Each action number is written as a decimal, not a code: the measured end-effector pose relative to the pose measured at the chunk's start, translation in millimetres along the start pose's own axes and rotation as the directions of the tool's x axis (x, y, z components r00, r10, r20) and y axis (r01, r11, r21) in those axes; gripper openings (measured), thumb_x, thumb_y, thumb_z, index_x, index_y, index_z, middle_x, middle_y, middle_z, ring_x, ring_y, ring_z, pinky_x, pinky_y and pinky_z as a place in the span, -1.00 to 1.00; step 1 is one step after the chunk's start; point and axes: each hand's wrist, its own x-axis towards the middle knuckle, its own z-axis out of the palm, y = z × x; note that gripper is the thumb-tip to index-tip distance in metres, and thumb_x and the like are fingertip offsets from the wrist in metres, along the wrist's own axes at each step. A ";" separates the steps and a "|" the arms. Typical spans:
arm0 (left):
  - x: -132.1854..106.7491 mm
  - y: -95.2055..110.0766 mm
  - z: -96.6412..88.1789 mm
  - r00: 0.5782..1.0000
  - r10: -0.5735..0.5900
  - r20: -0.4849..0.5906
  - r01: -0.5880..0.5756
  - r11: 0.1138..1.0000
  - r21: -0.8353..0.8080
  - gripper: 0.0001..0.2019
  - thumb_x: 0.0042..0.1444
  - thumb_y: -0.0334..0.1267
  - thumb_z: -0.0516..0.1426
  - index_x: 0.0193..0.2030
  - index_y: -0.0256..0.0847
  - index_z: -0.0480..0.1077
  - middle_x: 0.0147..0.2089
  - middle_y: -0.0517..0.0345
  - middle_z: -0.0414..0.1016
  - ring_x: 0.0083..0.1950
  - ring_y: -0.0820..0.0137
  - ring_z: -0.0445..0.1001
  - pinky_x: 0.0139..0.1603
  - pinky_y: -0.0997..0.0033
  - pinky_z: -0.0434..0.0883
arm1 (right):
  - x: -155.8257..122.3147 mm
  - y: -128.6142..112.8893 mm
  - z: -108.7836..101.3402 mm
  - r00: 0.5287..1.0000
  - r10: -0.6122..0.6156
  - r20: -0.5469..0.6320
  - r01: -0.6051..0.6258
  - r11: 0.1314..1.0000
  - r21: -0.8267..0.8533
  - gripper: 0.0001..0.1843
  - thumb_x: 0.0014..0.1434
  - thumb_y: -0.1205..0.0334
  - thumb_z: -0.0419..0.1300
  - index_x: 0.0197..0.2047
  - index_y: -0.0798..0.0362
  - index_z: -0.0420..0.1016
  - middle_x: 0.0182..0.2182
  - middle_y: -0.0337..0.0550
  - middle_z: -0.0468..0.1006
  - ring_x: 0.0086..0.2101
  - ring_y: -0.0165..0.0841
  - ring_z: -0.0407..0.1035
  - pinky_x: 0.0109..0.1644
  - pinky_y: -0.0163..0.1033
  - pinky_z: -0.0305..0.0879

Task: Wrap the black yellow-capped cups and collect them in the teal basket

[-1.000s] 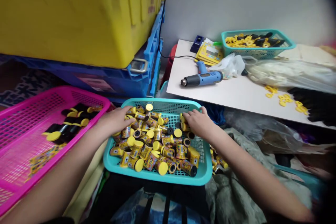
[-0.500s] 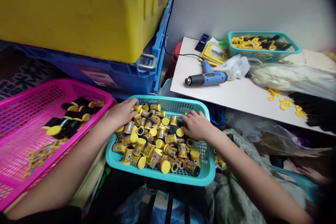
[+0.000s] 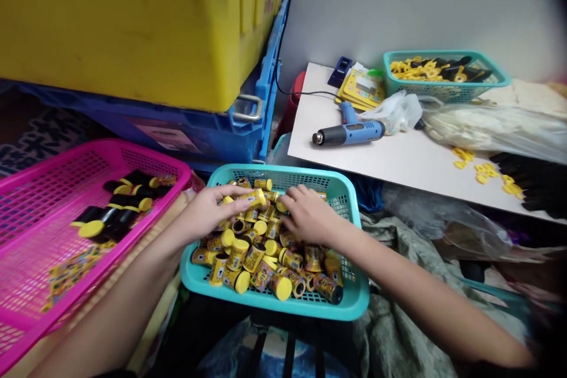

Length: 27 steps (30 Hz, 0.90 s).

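A turquoise basket [image 3: 274, 306] holds a heap of small printed cylinders [image 3: 254, 257] with yellow or black ends. Over its left side, my left hand [image 3: 201, 215] grips one small yellow-capped cylinder [image 3: 253, 197] between thumb and fingers, raised above the heap. My right hand [image 3: 312, 215] is palm down on the right part of the heap. Its fingers are bent in among the cylinders, close to a yellow cap [image 3: 280, 205]. Whatever is under those fingertips is hidden.
At left, a pink basket [image 3: 26, 319] holds black-and-yellow cylinders [image 3: 106, 218] and printed labels [image 3: 73, 271]. Behind stand a yellow crate [image 3: 133, 23] and blue crate [image 3: 212, 136]. On the white table [image 3: 398, 171] lie a heat gun [image 3: 349, 133], plastic bags and another turquoise basket [image 3: 443, 91].
My left hand has lifted a cylinder from the far left of the heap and shifted right. My right hand has moved left, from the basket's right side towards its middle.
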 end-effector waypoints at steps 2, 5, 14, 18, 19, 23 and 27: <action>-6.1 6.1 3.5 0.998 0.063 -0.012 -0.063 0.998 -0.018 -0.62 -0.13 -0.03 0.29 -0.17 -0.14 0.57 -0.22 0.10 0.62 -0.24 0.24 0.54 -0.19 0.31 0.48 | -2.8 -13.0 0.6 0.990 -0.129 0.056 0.127 0.992 0.025 -0.48 0.23 -0.02 0.09 0.19 0.03 0.30 0.05 0.03 0.18 0.08 -0.20 0.07 0.21 -0.02 0.13; -13.4 14.2 5.0 0.987 0.155 -0.045 -0.156 0.987 -0.034 -0.68 -0.22 -0.12 0.36 -0.26 -0.12 0.55 -0.16 0.12 0.60 -0.09 0.21 0.53 0.01 0.28 0.44 | -6.5 -26.0 5.5 0.965 -0.146 0.216 0.135 0.989 0.062 -0.40 0.19 -0.05 0.16 0.24 -0.01 0.24 0.06 0.03 0.15 0.06 -0.21 0.15 0.15 -0.06 0.24; -23.8 30.6 7.1 0.954 0.299 0.016 -0.299 0.946 0.122 -0.64 -0.15 -0.16 0.34 -0.14 -0.10 0.53 -0.06 0.10 0.55 0.02 0.17 0.47 0.15 0.18 0.36 | -21.5 -12.0 27.5 0.993 -0.108 0.050 0.105 0.993 0.058 -0.68 0.23 0.23 0.10 0.05 0.11 0.33 -0.02 -0.03 0.25 0.05 -0.27 0.15 0.16 -0.08 0.23; -24.7 35.6 15.3 0.970 0.240 0.040 -0.241 0.971 0.013 -0.68 -0.07 -0.13 0.29 -0.13 -0.11 0.55 -0.11 0.10 0.57 -0.12 0.25 0.51 -0.03 0.29 0.44 | -21.7 -0.7 24.1 0.997 -0.051 -0.063 0.075 0.880 0.468 -0.62 0.15 0.14 0.25 -0.05 0.20 0.34 -0.12 -0.05 0.34 -0.09 -0.46 0.23 0.09 -0.28 0.26; -24.9 35.5 18.5 0.985 0.167 0.039 -0.162 0.981 -0.102 -0.69 -0.02 -0.10 0.27 -0.13 -0.13 0.53 -0.17 0.10 0.58 -0.26 0.33 0.50 -0.20 0.37 0.46 | -24.0 2.1 20.5 0.995 0.007 -0.096 0.058 0.754 0.655 -0.56 0.12 0.09 0.27 -0.05 0.22 0.33 -0.15 -0.07 0.35 -0.15 -0.51 0.25 0.03 -0.35 0.28; -24.0 33.2 33.2 0.976 -0.144 0.165 0.216 0.752 -0.623 -0.74 0.19 -0.09 0.12 -0.16 -0.26 0.45 -0.36 0.10 0.51 -0.56 0.55 0.33 -0.64 0.63 0.25 | -46.2 7.8 3.0 0.998 0.049 -0.040 0.045 -0.105 0.994 -0.37 0.05 -0.03 0.31 0.05 0.17 0.23 -0.22 -0.19 0.37 -0.36 -0.67 0.27 -0.30 -0.55 0.29; -21.2 37.5 45.6 0.892 -0.259 0.371 0.453 0.490 -0.745 -0.75 0.29 -0.20 0.00 -0.21 -0.32 0.42 -0.41 0.08 0.47 -0.55 0.52 0.40 -0.66 0.64 0.34 | -70.6 4.3 -3.7 0.997 -0.076 0.020 -0.059 -0.542 0.838 -0.33 0.10 -0.01 0.28 0.13 0.15 0.15 -0.21 -0.17 0.39 -0.42 -0.72 0.29 -0.34 -0.60 0.34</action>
